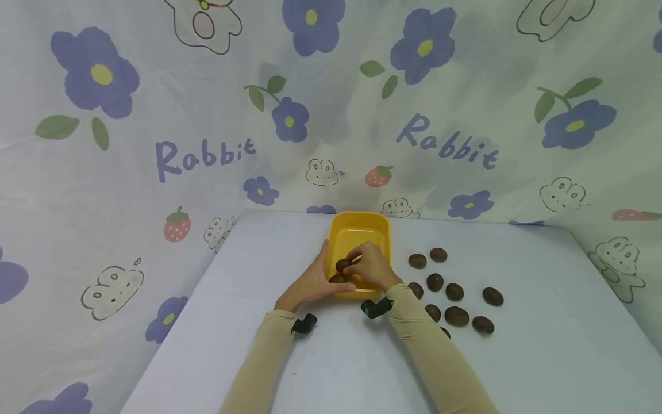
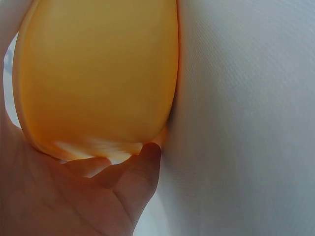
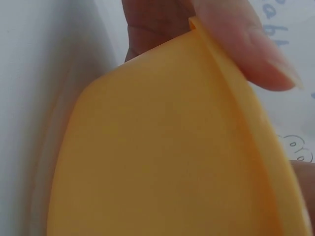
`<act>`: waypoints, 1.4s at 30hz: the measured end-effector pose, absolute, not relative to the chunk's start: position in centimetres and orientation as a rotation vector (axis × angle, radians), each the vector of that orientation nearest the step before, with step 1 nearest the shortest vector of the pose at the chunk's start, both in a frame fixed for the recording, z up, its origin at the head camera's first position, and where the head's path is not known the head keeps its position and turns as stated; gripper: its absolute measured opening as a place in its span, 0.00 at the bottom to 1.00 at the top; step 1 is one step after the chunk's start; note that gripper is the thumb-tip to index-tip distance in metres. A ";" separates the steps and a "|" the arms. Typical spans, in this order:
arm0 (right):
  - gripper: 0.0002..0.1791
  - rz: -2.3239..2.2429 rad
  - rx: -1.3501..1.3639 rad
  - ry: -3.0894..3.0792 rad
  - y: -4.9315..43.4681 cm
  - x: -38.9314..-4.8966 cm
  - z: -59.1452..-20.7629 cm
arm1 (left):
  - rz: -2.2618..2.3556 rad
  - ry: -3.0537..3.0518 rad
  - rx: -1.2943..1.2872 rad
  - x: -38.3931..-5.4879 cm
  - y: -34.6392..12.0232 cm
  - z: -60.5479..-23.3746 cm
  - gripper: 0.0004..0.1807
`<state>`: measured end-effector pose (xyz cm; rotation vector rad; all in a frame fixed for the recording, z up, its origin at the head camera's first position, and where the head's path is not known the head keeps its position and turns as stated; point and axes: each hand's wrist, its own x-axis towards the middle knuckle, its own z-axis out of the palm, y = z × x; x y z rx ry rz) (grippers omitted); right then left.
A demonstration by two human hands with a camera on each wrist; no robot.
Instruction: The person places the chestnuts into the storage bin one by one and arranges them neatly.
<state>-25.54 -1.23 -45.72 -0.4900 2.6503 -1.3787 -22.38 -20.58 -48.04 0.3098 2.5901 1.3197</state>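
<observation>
A yellow plastic box (image 1: 359,215) stands on the table in the head view. My left hand (image 1: 312,282) grips its near left corner, thumb over the front rim; in the left wrist view its fingers curl against the box wall (image 2: 98,73). My right hand (image 1: 373,265) reaches over the box from the right and pinches a smooth brown oval piece (image 1: 342,264), about chestnut-sized. Another brown oval (image 1: 338,278) lies inside the near left corner, partly behind the left hand. In the right wrist view the box's outer wall (image 3: 157,142) hides most of the right hand.
Several loose brown ovals (image 1: 457,316) lie scattered on the white tabletop (image 1: 558,322) right of the box, some partly hidden by the right sleeve (image 1: 421,328). A patterned cloth (image 1: 331,103) hangs behind the table and along its sides.
</observation>
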 end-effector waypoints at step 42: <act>0.17 -1.562 -0.386 2.833 5.9 -24.3 -41.5 | 1.344 2.581 0.262 -22.2 -20.4 -47.9 0.77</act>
